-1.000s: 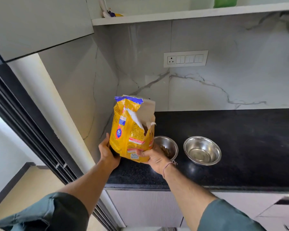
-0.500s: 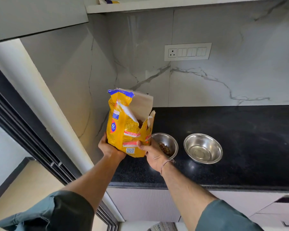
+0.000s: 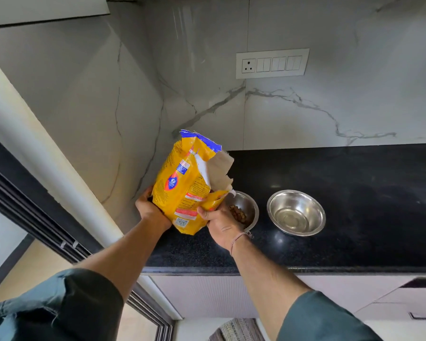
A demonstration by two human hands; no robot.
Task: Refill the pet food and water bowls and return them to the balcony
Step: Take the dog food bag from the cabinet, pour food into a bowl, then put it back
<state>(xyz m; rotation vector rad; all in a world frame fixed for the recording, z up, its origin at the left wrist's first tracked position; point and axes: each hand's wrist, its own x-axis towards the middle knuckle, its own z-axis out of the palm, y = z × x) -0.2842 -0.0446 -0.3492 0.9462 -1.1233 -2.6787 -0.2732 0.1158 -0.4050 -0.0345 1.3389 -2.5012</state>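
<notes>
shiny steel bowls (image 3: 296, 212), glossy plastic bag (image 3: 185, 183), polished blk counter (image 3: 354, 183)

The yellow food bag (image 3: 182, 188) has tipped further right, and its torn mouth now sits lower, at the rim of the left bowl (image 3: 253, 205). The right hand (image 3: 221, 222) has moved up its lower right edge.
</notes>
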